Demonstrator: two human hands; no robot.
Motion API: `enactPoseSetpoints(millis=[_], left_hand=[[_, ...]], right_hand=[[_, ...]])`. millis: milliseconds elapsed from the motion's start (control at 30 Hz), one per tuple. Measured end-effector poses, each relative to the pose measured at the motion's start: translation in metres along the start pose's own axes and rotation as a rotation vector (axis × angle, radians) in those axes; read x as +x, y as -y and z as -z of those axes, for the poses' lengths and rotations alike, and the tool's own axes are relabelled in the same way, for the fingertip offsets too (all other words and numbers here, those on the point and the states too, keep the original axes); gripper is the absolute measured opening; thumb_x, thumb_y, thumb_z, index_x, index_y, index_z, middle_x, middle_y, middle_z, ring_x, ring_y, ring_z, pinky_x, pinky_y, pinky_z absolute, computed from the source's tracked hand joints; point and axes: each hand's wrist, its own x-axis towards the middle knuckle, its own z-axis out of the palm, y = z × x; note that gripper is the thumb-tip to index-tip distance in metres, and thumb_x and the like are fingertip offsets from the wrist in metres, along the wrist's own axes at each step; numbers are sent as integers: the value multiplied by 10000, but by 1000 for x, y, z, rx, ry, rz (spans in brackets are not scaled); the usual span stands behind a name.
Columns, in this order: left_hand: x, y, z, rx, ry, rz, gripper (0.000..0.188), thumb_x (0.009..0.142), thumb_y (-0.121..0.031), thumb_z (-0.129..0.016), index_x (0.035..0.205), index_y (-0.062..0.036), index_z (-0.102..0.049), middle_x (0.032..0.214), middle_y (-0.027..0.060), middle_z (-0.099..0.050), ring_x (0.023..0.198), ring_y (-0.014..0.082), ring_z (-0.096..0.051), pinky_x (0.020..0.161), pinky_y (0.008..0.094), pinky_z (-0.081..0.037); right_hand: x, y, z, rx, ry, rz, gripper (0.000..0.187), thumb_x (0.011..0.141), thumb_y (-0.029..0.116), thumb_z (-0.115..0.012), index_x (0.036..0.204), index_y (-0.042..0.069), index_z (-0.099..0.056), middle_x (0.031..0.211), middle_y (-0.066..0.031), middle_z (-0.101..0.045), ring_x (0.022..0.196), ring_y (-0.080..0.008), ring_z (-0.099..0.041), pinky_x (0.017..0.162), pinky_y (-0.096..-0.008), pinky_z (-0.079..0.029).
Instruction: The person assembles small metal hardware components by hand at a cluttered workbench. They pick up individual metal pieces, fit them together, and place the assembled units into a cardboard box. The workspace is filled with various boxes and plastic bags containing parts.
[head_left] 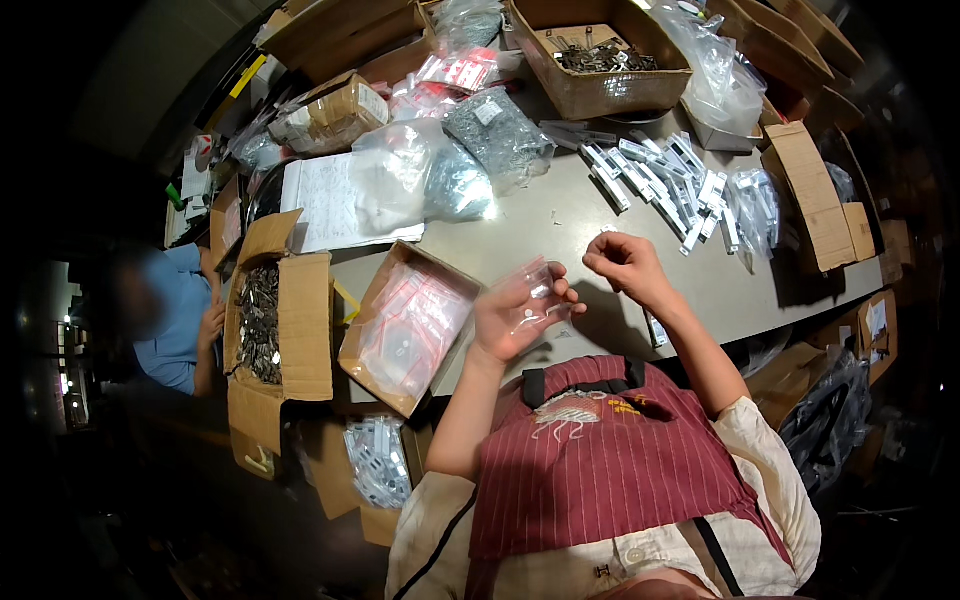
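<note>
My left hand, palm up and fingers curled, holds a small clear zip bag with a reddish strip along its top. A small pale round spot shows on or in the bag. My right hand is closed in a pinch to the right of the bag, apart from it. Something small and whitish shows by its fingertips, too small to name. Left of my left hand, an open cardboard box holds a stack of clear bags with red edges. Beyond my right hand lie several pale metal bars in a loose pile.
A carton of dark metal parts stands at the left; another box of metal parts stands at the back. Filled plastic bags and papers cover the table's far left. At the left sits a person in a blue shirt.
</note>
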Motion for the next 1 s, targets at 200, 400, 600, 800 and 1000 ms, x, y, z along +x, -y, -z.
enactPoseSetpoints(millis=[200,400,600,800,1000], left_hand=[[5,16,-14,744,-288,111,581,800,-74,-781,1334,8,-568,1187,90,-649,1094,195,-636,1013,345,-494],[0,26,5,1021,-341,32,518,816,-94,-791,1293,-19,-603,1208,70,-645,1136,186,-628,962,329,-512],[-20,29,18,1116,-511,-69,501,815,-137,-798,1267,-17,-619,1152,75,-665,1131,196,-636,940,344,-514],[-17,37,18,1090,-569,-113,521,838,-179,-785,1289,7,-600,1129,106,-664,1105,218,-636,963,361,-500],[-3,49,19,1116,-528,-138,515,816,-126,-767,1282,6,-593,1125,105,-668,1082,202,-637,965,345,-495]], right_hand=[[-24,36,-12,-12,126,407,104,930,76,-715,971,-20,-716,795,-45,-680,697,-86,-620,621,-254,-501],[-23,13,11,-2,-23,65,191,952,165,-709,980,-22,-734,746,-52,-681,690,-93,-620,628,-274,-521],[-22,-59,81,-654,-369,98,257,899,240,-684,963,-8,-702,890,-217,-719,814,-404,-702,740,-459,-552],[-52,-71,78,-925,-205,-113,530,876,460,-757,988,-42,-630,921,-262,-697,867,-436,-692,768,-506,-539],[-40,-73,65,-790,-226,-165,506,808,400,-777,1046,-28,-650,918,-203,-696,827,-352,-689,743,-434,-543]])
